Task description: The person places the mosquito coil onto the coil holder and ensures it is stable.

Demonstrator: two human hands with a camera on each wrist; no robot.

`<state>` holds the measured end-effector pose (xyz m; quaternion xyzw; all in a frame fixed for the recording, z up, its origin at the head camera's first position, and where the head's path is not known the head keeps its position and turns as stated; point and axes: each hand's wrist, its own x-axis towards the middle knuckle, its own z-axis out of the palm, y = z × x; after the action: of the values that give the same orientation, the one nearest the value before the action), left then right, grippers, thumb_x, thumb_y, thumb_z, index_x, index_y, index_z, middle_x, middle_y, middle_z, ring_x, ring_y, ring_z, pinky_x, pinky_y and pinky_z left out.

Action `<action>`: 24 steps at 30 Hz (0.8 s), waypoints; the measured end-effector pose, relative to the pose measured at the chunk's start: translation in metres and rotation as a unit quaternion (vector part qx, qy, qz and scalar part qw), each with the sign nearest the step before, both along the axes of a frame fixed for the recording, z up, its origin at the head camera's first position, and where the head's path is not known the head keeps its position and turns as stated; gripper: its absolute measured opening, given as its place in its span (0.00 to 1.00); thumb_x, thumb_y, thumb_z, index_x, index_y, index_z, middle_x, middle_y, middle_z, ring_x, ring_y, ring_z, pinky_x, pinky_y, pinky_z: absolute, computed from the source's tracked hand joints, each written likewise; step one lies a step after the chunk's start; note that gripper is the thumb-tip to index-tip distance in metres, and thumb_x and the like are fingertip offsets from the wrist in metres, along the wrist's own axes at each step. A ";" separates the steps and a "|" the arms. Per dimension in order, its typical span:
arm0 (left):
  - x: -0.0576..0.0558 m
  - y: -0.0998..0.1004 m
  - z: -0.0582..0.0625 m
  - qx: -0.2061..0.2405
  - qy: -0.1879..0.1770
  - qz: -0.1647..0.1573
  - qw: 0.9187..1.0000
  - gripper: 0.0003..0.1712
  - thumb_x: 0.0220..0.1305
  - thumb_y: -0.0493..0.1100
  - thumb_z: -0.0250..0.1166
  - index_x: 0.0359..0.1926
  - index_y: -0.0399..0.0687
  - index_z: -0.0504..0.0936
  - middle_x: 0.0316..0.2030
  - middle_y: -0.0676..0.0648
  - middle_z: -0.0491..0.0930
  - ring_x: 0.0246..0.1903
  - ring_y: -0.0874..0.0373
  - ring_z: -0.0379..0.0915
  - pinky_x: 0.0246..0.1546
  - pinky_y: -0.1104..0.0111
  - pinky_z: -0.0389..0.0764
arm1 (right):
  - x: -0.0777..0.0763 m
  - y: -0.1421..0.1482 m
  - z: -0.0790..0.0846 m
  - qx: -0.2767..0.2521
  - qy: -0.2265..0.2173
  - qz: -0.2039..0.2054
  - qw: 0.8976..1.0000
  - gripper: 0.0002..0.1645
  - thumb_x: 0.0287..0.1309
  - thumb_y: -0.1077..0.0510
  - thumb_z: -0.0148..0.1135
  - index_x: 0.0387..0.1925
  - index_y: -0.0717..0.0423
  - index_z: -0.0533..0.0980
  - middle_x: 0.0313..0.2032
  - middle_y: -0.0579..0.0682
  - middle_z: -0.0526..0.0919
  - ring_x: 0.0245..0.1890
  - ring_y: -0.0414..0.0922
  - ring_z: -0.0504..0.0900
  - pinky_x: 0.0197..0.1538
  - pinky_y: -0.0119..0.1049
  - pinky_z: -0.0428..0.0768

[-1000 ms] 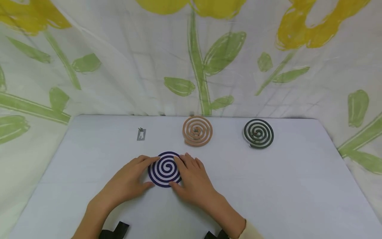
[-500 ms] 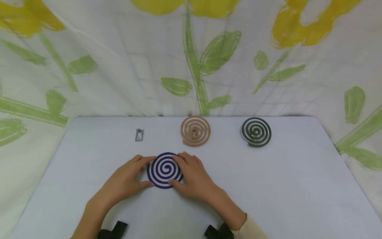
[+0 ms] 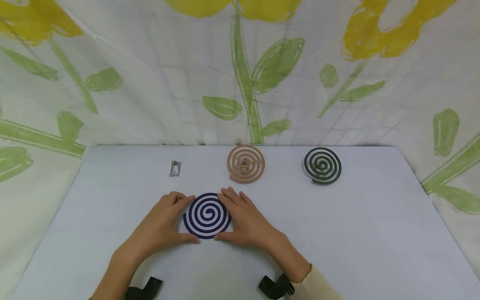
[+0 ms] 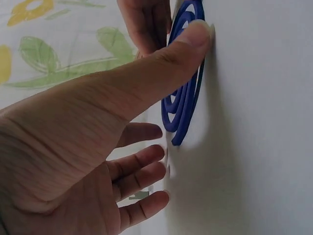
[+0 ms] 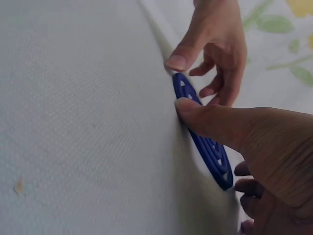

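Observation:
A blue mosquito coil [image 3: 205, 216] lies flat, close over the white table, between both hands. My left hand [image 3: 165, 225] spans its left side in the head view, index finger at the far rim and thumb at the near rim. The right hand [image 3: 247, 223] holds the right side the same way, its thumb [image 5: 195, 112] overlapping the rim in the right wrist view. In the left wrist view the left thumb [image 4: 181, 54] crosses in front of the coil [image 4: 183, 105], and the other fingers [image 4: 142, 169] are spread below its end.
A small metal coil stand [image 3: 175, 168] sits at the back left of the table [image 3: 356, 233]. Farther right are a brown mosquito coil [image 3: 240, 180] and a dark green one [image 3: 315, 181]. A flower-printed white cloth [image 3: 168, 83] hangs behind.
The right thumb has slid off the coil's face to its near rim. The left thumb has shifted slightly toward the coil's near rim, and the coil has come a little nearer.

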<state>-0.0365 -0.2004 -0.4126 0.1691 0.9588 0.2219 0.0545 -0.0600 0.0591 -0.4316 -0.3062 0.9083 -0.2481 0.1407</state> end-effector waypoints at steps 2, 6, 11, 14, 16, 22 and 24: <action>0.000 0.002 -0.002 -0.001 0.008 -0.005 1.000 0.62 0.34 0.67 0.88 0.69 0.43 0.79 0.58 0.42 0.78 0.57 0.45 0.74 0.60 0.46 0.80 | 0.000 0.001 -0.001 0.005 0.003 0.000 1.000 0.64 0.54 0.35 0.79 0.81 0.59 0.60 0.83 0.56 0.60 0.85 0.53 0.56 0.88 0.53 0.53; 0.001 0.005 -0.002 -0.007 0.015 -0.004 1.000 0.62 0.33 0.66 0.89 0.68 0.41 0.79 0.61 0.41 0.77 0.61 0.42 0.72 0.65 0.42 0.77 | 0.000 0.003 -0.002 0.008 0.000 0.001 1.000 0.67 0.54 0.32 0.78 0.82 0.62 0.57 0.84 0.56 0.56 0.85 0.53 0.54 0.88 0.51 0.51; 0.001 0.006 -0.003 -0.017 0.020 -0.002 1.000 0.63 0.32 0.66 0.89 0.69 0.39 0.79 0.63 0.40 0.76 0.64 0.39 0.71 0.67 0.40 0.75 | -0.002 0.004 -0.002 0.007 0.001 0.001 1.000 0.67 0.53 0.32 0.78 0.81 0.62 0.58 0.84 0.56 0.56 0.85 0.52 0.54 0.88 0.51 0.52; 0.000 0.005 -0.004 -0.019 0.027 -0.005 0.999 0.63 0.33 0.67 0.88 0.69 0.40 0.79 0.63 0.40 0.76 0.64 0.39 0.71 0.65 0.39 0.76 | -0.003 0.005 -0.002 0.005 0.004 0.002 1.000 0.67 0.52 0.32 0.79 0.81 0.61 0.60 0.83 0.56 0.57 0.85 0.52 0.55 0.88 0.51 0.53; 0.000 0.005 -0.004 -0.025 0.029 -0.004 0.999 0.62 0.33 0.68 0.87 0.68 0.42 0.80 0.64 0.39 0.76 0.64 0.38 0.71 0.65 0.38 0.76 | -0.004 0.005 -0.002 0.007 0.006 0.004 1.000 0.66 0.52 0.32 0.79 0.80 0.61 0.60 0.83 0.55 0.58 0.85 0.51 0.55 0.88 0.50 0.53; 0.001 0.003 -0.004 -0.043 0.003 0.006 0.999 0.62 0.35 0.69 0.87 0.71 0.45 0.78 0.76 0.35 0.68 0.77 0.34 0.58 0.74 0.33 0.66 | -0.006 0.005 -0.005 -0.001 0.011 0.002 1.000 0.65 0.51 0.32 0.80 0.79 0.60 0.63 0.83 0.54 0.60 0.84 0.49 0.57 0.87 0.50 0.57; 0.000 0.003 -0.005 -0.038 -0.007 0.007 0.999 0.63 0.36 0.68 0.87 0.72 0.46 0.77 0.78 0.35 0.65 0.80 0.34 0.54 0.76 0.32 0.62 | -0.007 0.005 -0.005 -0.011 0.010 0.000 1.000 0.64 0.50 0.32 0.81 0.78 0.60 0.64 0.82 0.55 0.61 0.84 0.51 0.58 0.86 0.52 0.58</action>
<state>-0.0360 -0.1975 -0.4174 0.1591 0.9671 0.1871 0.0660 -0.0665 0.0645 -0.4371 -0.3100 0.9069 -0.2548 0.1285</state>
